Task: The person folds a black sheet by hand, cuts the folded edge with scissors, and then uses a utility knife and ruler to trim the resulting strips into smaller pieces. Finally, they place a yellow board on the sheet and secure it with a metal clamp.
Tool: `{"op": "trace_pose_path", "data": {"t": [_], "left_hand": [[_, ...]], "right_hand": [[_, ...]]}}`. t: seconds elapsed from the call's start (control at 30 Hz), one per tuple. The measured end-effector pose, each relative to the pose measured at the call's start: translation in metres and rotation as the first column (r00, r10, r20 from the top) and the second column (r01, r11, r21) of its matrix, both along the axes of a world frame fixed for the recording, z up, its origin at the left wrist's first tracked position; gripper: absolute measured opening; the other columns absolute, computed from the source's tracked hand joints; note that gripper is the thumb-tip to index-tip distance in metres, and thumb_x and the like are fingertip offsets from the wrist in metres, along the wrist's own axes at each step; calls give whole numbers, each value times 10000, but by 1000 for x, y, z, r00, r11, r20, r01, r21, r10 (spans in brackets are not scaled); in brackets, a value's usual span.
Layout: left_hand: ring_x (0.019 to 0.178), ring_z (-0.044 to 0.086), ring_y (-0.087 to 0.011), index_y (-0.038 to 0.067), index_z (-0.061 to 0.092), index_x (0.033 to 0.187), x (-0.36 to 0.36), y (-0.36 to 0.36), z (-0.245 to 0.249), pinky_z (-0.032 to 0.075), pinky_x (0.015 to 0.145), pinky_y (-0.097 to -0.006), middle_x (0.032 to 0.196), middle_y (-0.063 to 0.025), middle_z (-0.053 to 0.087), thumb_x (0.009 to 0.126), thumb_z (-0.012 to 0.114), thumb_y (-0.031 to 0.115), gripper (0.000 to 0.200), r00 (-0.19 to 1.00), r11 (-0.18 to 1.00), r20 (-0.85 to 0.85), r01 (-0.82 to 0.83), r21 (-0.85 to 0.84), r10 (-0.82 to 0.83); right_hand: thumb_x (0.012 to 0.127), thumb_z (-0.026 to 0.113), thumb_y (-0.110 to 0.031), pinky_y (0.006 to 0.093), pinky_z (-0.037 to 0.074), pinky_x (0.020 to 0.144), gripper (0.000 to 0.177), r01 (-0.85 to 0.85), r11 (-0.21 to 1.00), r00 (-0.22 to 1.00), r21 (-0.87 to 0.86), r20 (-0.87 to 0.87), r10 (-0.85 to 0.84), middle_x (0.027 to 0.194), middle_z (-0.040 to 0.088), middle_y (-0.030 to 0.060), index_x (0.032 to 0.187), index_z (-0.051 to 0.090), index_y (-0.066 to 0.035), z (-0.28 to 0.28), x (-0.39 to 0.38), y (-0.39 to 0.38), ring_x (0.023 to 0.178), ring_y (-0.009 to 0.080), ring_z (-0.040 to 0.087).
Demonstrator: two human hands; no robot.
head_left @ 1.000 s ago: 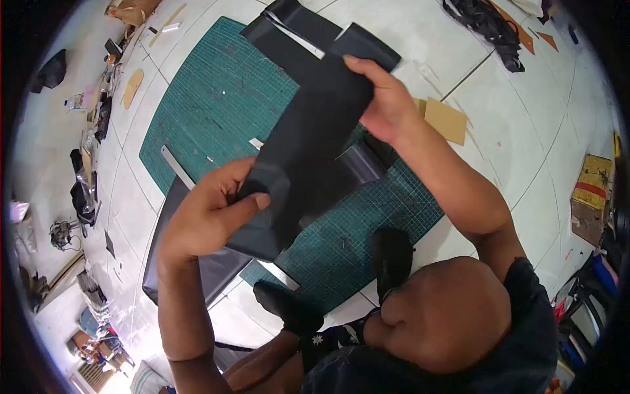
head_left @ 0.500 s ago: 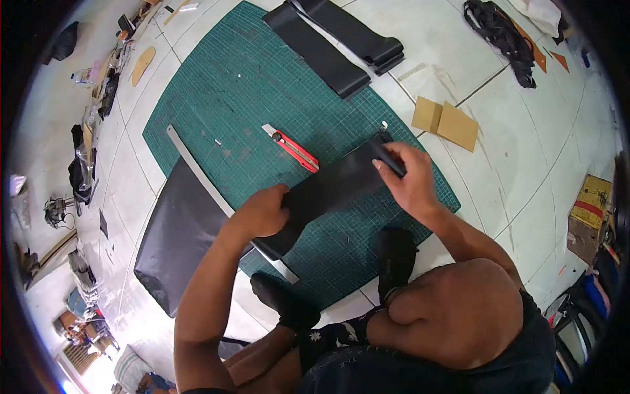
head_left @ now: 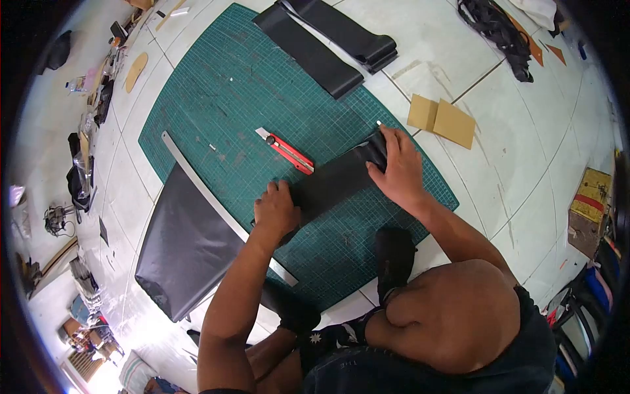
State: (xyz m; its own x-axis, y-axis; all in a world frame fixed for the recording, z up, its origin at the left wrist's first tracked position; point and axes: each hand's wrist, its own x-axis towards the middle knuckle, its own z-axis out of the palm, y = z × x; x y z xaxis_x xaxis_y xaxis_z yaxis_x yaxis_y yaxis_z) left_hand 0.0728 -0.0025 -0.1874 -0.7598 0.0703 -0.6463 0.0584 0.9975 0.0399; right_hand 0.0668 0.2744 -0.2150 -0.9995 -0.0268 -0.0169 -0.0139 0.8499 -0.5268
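A strip of black sheet material (head_left: pixel 338 184), perhaps leather or vinyl, lies across the green cutting mat (head_left: pixel 216 85). My left hand (head_left: pixel 277 209) is closed over its left end, the fingers curled at the edge and partly hidden. At the other end, my right hand (head_left: pixel 400 172) grips the folded-over part, thumb on the near side and fingers on the far side. Just beyond the strip rests a red utility knife (head_left: pixel 289 153), its blade pointing away to the left. Left of my left hand, a long metal ruler (head_left: pixel 197 180) lies partly over a larger black sheet (head_left: pixel 184 243).
More black strips (head_left: pixel 328 46) lie folded at the mat's far edge. A folded tan card (head_left: pixel 443 121) sits on the tiles to the right, with a black bundle (head_left: pixel 502 36) farther off. My feet are at the mat's near edge. Assorted items line the left wall.
My left hand has moved right and away from me, bringing the strip's left end off the ruler. My right hand has flattened down over the folded right end. The view has shifted slightly.
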Motion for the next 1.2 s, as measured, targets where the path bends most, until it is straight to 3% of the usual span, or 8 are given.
{"op": "trace_pose_path", "data": {"t": [0.23,0.43,0.53,0.67,0.87,0.97,1.17,1.2], "left_hand": [[1164,569,-387,81,462,1278,7,1,2,469,974,-525,1234,-177,533,788,755,256,596,996,994,-2,-92,51,92],[1194,542,-388,105,455,1307,10,-3,-1,448,994,-521,1245,-174,525,775,781,262,643,992,988,-22,-126,88,128],[1208,530,-384,101,451,1311,13,-4,-2,436,1012,-517,1258,-172,516,777,785,273,653,991,987,-16,-130,90,132],[1217,522,-384,100,437,1335,11,0,1,436,1013,-516,1274,-168,505,763,801,294,705,992,991,2,-125,52,125],[1176,536,-386,104,480,1331,25,7,0,396,1047,-505,1318,-157,488,707,831,262,734,949,986,-315,64,156,-12],[1133,548,-388,75,548,1235,25,6,-1,380,1044,-502,1234,-161,546,727,805,220,587,905,922,-424,175,344,-14],[960,609,-355,53,565,1049,26,-4,-11,435,905,-467,915,-153,631,760,682,39,312,974,815,-180,-5,579,134],[943,612,-354,55,567,1048,28,-5,-9,438,888,-464,923,-152,632,757,672,32,310,965,850,-237,31,526,111]], "right_hand": [[752,792,-253,524,420,977,853,36,999,960,-15,280,-30,1257,472,205,1436,339,-20,-9,-26,8,1197,387,493],[724,803,-223,523,434,962,729,45,999,891,15,451,-47,1269,466,196,1317,414,-52,-6,-36,5,1211,389,478],[739,788,-179,505,459,921,614,28,1000,944,-1,328,-26,1200,524,195,1229,437,-59,-5,-26,3,1147,385,537],[780,746,-104,448,486,846,481,82,940,953,-332,302,24,1070,592,195,1148,440,-53,-9,-16,11,1004,378,620],[806,718,-16,411,490,826,405,-94,846,958,-525,183,220,1045,599,161,1094,439,-68,6,9,23,977,332,628],[807,731,3,397,492,848,391,-139,772,946,-621,147,289,1060,597,128,1059,443,-76,16,16,30,976,273,629],[832,733,2,371,508,884,381,-107,689,963,-717,98,252,1092,592,101,1099,473,-79,10,23,34,1032,217,629],[833,737,-2,367,512,888,394,-92,678,968,-729,93,231,1093,594,102,1120,478,-77,10,23,31,1042,217,629]]}}
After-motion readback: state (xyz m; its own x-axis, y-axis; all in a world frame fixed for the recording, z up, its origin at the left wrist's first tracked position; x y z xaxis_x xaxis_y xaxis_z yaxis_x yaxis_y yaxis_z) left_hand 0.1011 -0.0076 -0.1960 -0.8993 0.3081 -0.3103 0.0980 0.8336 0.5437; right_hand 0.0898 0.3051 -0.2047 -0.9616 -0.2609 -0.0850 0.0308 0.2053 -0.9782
